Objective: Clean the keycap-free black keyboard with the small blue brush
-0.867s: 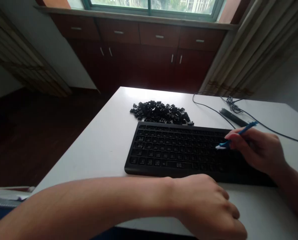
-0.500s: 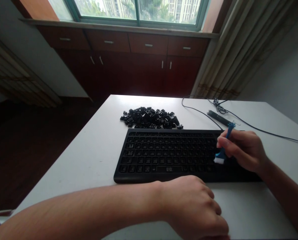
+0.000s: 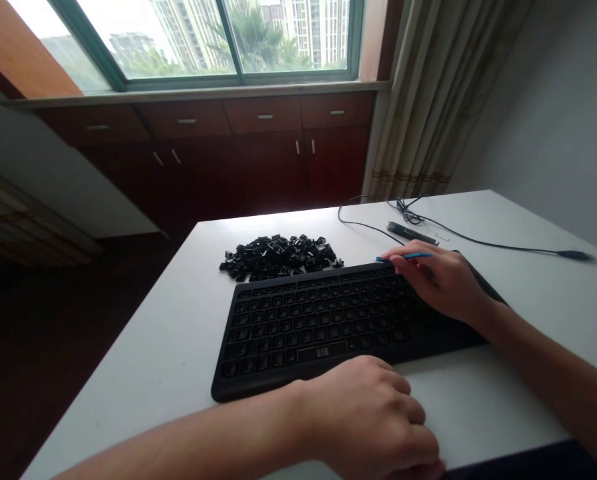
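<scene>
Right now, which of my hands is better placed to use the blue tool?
Likely the right hand: it grips the blue tool by the far edge of the keyboard; the left hand is by the near edge.

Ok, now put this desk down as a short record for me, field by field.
Right hand: grips a slim blue tool near the keyboard's far edge
Left hand: curled, back up, by the near edge; contents hidden
Keyboard: black, rows of uncapped key positions
Loose parts: pile of black keycaps beyond the keyboard, left of the tool
Cable: black, partly bundled, far right
Surface: white table
</scene>
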Demonstrator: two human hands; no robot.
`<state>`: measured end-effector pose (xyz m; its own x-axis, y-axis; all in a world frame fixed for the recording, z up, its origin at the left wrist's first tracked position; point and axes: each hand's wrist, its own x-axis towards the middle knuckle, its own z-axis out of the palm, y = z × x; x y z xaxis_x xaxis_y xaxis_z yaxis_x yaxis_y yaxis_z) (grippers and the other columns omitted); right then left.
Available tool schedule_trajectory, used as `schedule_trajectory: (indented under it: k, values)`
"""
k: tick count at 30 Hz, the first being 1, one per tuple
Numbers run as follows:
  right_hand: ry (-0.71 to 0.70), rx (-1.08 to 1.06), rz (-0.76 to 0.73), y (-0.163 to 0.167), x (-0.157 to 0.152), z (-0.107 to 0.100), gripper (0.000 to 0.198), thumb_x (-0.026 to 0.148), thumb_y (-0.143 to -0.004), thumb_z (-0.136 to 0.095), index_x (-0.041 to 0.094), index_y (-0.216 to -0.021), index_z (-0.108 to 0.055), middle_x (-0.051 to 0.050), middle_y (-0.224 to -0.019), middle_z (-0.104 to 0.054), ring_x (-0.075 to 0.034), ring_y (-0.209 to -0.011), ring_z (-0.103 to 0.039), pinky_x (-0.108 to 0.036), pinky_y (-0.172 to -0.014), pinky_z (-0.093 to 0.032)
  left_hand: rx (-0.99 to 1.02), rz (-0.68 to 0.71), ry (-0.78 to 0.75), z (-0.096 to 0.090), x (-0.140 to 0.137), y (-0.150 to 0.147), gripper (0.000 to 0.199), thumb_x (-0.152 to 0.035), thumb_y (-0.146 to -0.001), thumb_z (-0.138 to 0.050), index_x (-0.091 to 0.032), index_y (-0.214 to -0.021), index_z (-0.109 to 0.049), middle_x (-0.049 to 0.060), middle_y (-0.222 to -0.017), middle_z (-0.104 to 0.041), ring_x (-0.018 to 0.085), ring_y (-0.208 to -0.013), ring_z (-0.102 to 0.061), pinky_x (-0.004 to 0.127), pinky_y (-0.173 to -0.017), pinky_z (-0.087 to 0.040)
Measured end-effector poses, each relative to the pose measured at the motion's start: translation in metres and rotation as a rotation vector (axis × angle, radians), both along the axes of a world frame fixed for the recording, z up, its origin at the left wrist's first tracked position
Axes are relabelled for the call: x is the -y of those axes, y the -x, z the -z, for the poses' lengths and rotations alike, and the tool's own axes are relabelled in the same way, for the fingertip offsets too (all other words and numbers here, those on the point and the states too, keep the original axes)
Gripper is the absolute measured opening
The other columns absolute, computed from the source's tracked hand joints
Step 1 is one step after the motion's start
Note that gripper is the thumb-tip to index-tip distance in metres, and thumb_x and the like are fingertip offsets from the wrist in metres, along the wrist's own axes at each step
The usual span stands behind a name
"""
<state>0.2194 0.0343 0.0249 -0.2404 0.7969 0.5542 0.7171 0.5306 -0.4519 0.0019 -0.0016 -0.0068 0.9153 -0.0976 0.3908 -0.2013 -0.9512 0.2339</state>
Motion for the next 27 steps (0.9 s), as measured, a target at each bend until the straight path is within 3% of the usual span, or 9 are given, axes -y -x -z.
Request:
schedule_trajectory:
  k: [3,6,8,10,13,17,21,25,27]
  values:
    - [0.174,-0.050,-0.055,-0.003,-0.001,-0.001,0.020,0.033,-0.094,-0.051,0.020,-0.093,-0.066,-0.003,-0.080,-0.066,-0.013,-0.068,-0.059,-0.028,-0.064,-0.047,-0.018,-0.002,-0.010,-0.001,0.000,-0.001,0.031,-0.036,-0.090,-0.058,-0.020,-0.064,-0.052,-0.003,-0.058,-0.055,0.014,-0.053,-0.040,0.032,-0.051,-0.030]
    - [0.398,-0.229,-0.118,-0.007,0.001,-0.006,0.033,0.040,-0.097,-0.044,0.019,-0.081,-0.063,0.003,-0.055,-0.050,-0.009,-0.050,-0.047,-0.024,-0.048,-0.038,-0.028,-0.010,-0.019,-0.002,0.001,-0.001,0.033,-0.036,-0.090,-0.056,-0.019,-0.063,-0.050,-0.003,-0.057,-0.054,0.014,-0.052,-0.040,0.032,-0.051,-0.030]
    - [0.445,-0.283,-0.150,-0.008,0.003,-0.009,0.036,0.042,-0.097,-0.043,0.018,-0.078,-0.062,0.004,-0.052,-0.046,-0.009,-0.048,-0.043,-0.024,-0.045,-0.035,-0.030,-0.019,-0.022,-0.003,0.001,-0.002,0.034,-0.037,-0.090,-0.056,-0.019,-0.062,-0.049,-0.003,-0.057,-0.053,0.013,-0.052,-0.040,0.031,-0.051,-0.030]
    - [0.385,-0.210,-0.149,-0.007,0.003,-0.009,0.032,0.042,-0.096,-0.048,0.018,-0.081,-0.064,0.003,-0.058,-0.052,-0.009,-0.052,-0.047,-0.024,-0.049,-0.037,-0.037,-0.024,-0.027,-0.004,0.001,-0.003,0.033,-0.036,-0.090,-0.056,-0.019,-0.061,-0.049,-0.003,-0.056,-0.053,0.013,-0.052,-0.041,0.031,-0.051,-0.030]
    - [0.171,-0.061,-0.079,-0.004,0.000,-0.007,0.024,0.037,-0.093,-0.054,0.019,-0.083,-0.066,-0.002,-0.074,-0.065,-0.011,-0.061,-0.053,-0.027,-0.058,-0.044,-0.064,-0.020,-0.035,-0.005,0.001,-0.003,0.033,-0.036,-0.090,-0.056,-0.020,-0.062,-0.049,-0.002,-0.057,-0.054,0.013,-0.053,-0.043,0.031,-0.052,-0.031]
    - [-0.004,-0.052,-0.018,-0.003,-0.003,-0.004,0.020,0.031,-0.093,-0.054,0.023,-0.103,-0.069,-0.004,-0.098,-0.069,-0.012,-0.070,-0.059,-0.028,-0.066,-0.048,-0.081,-0.015,-0.042,-0.006,0.001,-0.004,0.034,-0.036,-0.092,-0.053,-0.020,-0.062,-0.047,-0.003,-0.058,-0.054,0.013,-0.052,-0.044,0.030,-0.052,-0.029]
    - [0.023,-0.113,0.064,-0.005,-0.005,-0.002,0.021,0.034,-0.094,-0.052,0.022,-0.100,-0.069,-0.004,-0.103,-0.070,-0.012,-0.071,-0.062,-0.028,-0.063,-0.048,-0.079,-0.018,-0.030,-0.006,0.001,-0.004,0.033,-0.036,-0.091,-0.054,-0.020,-0.062,-0.048,-0.003,-0.058,-0.054,0.013,-0.052,-0.043,0.030,-0.053,-0.029]
    - [0.188,-0.166,0.091,-0.006,-0.007,0.002,0.027,0.041,-0.094,-0.051,0.021,-0.094,-0.069,-0.003,-0.086,-0.070,-0.013,-0.066,-0.060,-0.029,-0.059,-0.047,-0.066,-0.021,-0.033,-0.005,0.001,-0.003,0.034,-0.037,-0.091,-0.054,-0.020,-0.062,-0.047,-0.003,-0.057,-0.053,0.013,-0.053,-0.042,0.031,-0.052,-0.029]
    - [0.167,-0.150,0.106,-0.006,-0.008,0.004,0.026,0.041,-0.094,-0.051,0.021,-0.097,-0.069,-0.003,-0.085,-0.069,-0.014,-0.069,-0.061,-0.029,-0.061,-0.047,-0.070,-0.021,-0.033,-0.005,0.002,-0.003,0.033,-0.036,-0.091,-0.054,-0.020,-0.063,-0.047,-0.003,-0.058,-0.054,0.013,-0.053,-0.042,0.031,-0.053,-0.029]
